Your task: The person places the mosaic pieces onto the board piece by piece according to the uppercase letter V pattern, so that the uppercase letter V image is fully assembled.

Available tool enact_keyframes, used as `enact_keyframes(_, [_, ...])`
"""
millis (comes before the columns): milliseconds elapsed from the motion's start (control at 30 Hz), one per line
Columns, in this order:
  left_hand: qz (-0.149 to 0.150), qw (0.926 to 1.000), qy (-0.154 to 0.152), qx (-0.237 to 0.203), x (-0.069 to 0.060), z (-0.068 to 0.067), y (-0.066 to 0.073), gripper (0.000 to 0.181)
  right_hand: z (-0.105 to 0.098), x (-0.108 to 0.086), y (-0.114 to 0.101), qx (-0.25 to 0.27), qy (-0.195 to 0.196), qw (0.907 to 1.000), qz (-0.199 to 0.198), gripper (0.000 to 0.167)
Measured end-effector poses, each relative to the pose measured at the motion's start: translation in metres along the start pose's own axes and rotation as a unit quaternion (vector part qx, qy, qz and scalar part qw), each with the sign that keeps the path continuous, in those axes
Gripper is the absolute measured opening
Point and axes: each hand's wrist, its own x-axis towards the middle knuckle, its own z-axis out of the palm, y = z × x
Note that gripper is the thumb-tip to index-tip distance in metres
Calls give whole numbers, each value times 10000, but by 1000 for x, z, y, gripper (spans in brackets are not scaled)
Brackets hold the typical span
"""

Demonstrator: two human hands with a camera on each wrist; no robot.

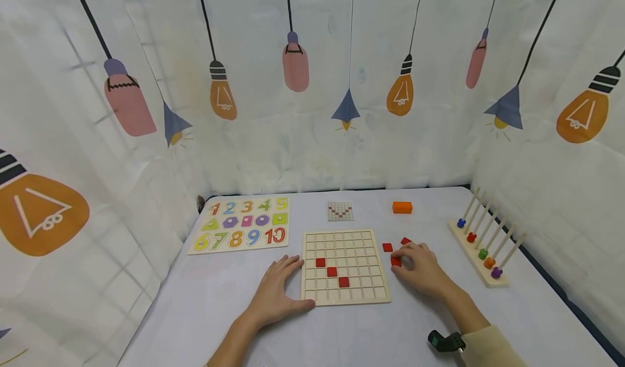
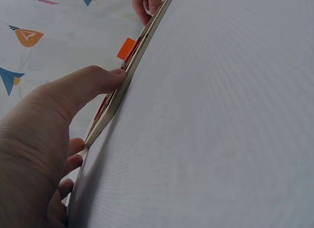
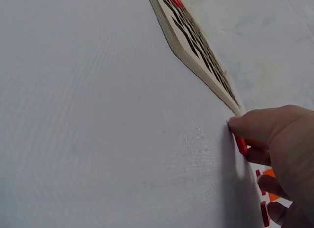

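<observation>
A wooden grid board (image 1: 361, 266) lies flat, with red square tiles (image 1: 332, 272) in three of its cells, set in a diagonal. My left hand (image 1: 275, 291) spans its near left corner, thumb on the near edge and fingertips at the left side; the fingers look relaxed. To the right of the board, my right hand (image 1: 422, 269) pinches a red tile (image 3: 240, 143) between thumb and fingers. The right wrist view shows this tile tilted on edge, close to the tabletop. Two loose red tiles (image 1: 387, 247) lie just beyond the right fingers, one partly hidden.
A number-and-shape puzzle board (image 1: 195, 243) lies at the back left. Behind the grid board are a small patterned card (image 1: 340, 211) and an orange block (image 1: 402, 208). A wooden peg stand (image 1: 495, 281) with coloured beads stands at the right. A dark device (image 1: 445, 341) sits by the right wrist.
</observation>
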Motion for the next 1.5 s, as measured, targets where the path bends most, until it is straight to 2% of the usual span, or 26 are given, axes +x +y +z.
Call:
enact_keyframes(767, [-33,10000,-3,-26,0,-1,2,110,2,-1,2,53,90,9999,-20,24])
enact_keyframes(1100, [-25,10000,15,-34,0,2,-2,112,0,-2,1,144,22,9999,17,23])
enact_keyframes(1500, [-11,10000,33,-16,1,2,-2,113,1,3,-8,402,-1,9992,-31,26])
